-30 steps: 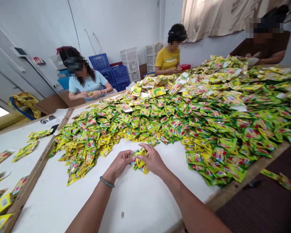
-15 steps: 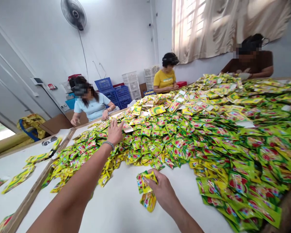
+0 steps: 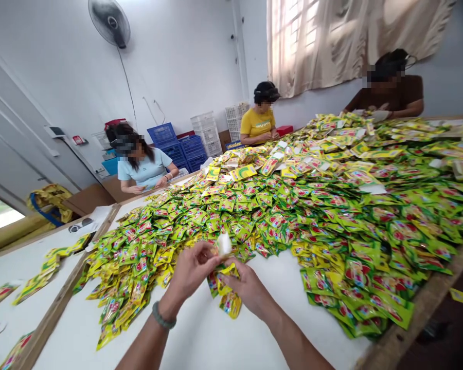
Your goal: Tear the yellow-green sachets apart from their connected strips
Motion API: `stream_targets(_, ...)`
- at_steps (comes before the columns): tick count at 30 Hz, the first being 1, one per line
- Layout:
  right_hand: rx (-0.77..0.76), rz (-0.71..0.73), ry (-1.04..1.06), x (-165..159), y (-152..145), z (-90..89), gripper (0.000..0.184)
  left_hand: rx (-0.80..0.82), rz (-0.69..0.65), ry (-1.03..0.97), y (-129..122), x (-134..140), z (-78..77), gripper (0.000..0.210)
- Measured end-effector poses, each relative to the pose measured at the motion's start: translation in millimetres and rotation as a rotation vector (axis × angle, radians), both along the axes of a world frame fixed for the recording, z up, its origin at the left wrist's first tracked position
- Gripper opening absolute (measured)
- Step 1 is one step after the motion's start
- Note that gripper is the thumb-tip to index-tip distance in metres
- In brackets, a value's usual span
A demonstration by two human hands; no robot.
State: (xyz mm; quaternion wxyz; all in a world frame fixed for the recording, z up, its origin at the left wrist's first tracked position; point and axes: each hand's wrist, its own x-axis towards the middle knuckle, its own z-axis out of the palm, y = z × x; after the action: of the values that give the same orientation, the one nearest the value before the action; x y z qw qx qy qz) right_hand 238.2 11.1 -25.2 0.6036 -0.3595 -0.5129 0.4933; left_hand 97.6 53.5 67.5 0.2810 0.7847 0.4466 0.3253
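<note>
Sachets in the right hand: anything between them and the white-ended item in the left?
No separate object visible. The sachets in the right hand appear just below the white-ended item; only the left hand crowds that gap. Depth is hard to judge.

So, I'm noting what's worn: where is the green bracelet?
In the head view, left of centre in the lower half, the green bracelet circles the wrist just below the left hand.

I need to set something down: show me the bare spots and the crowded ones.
Bare: the white tabletop nearer than the left hand and right hand, bordered by green-yellow plastic packets either side, reaching left to the brown wooden divider. Crowded: beyond, with packets and yellow cardboard boxes.
</note>
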Motion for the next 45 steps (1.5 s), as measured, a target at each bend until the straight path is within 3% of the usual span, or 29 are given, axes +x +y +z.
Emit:
stream_targets(2, -0.006, 0.153, 0.059, -2, -2, -1.9, 0.024, -0.227, -0.080, -0.175, -16, -11, -19.7, 0.025)
stream_targets(4, -0.031, 0.240, 0.073, -7, -4, -5.4, 0.028, -0.287, -0.052, -0.318, -25, -21, -36.5, 0.023)
stream_targets(10, -0.068, 0.358, 0.048, -30, -5, -16.3, 0.037, -0.130, 0.180, -0.353, -44, -44, -62.7, 0.025)
stream_targets(14, -0.074, 0.286, -0.041, -43, -6, -22.1, 0.033, 0.155, 0.576, -0.204, -50, -57, -77.4, 0.045)
stream_targets(16, -0.066, 0.270, -0.102, -46, -6, -24.7, 0.030, 0.176, 0.713, -0.211, -49, -62, -86.8, 0.060)
stream_targets(18, -0.060, 0.305, -0.150, -45, -5, -26.5, 0.027, -0.046, 0.640, -0.341, -48, -66, -94.9, 0.062)
stream_targets(21, -0.072, 0.342, -0.168, -38, -3, -25.9, 0.028, -0.374, 0.371, -0.529, -47, -71, -99.0, 0.049)
stream_targets(23, -0.087, 0.253, -0.111, -31, 0, -23.1, 0.032, -0.388, 0.307, -0.508, -48, -72, -96.1, 0.047)
stream_targets(26, -0.067, -0.003, -0.050, -22, 6, -17.5, 0.035, -0.363, 0.265, -0.325, -52, -70, -88.8, 0.042)
stream_targets(29, -0.035, -0.149, -0.227, -18, 10, -14.3, 0.025, -0.405, 0.187, -0.284, -56, -65, -85.0, 0.038)
stream_targets(32, -0.011, -0.094, -0.409, -15, 9, -14.2, 0.016, -0.490, 0.167, -0.339, -58, -64, -85.5, 0.036)
stream_targets(37, 0.001, 0.107, -0.462, -11, 4, -13.1, 0.016, -0.556, 0.137, -0.333, -58, -69, -84.0, 0.030)
stream_targets(45, 0.127, -0.001, -0.497, -24, 4, -14.9, 0.014, -0.610, 0.102, -0.316, -59, -65, -81.0, 0.034)
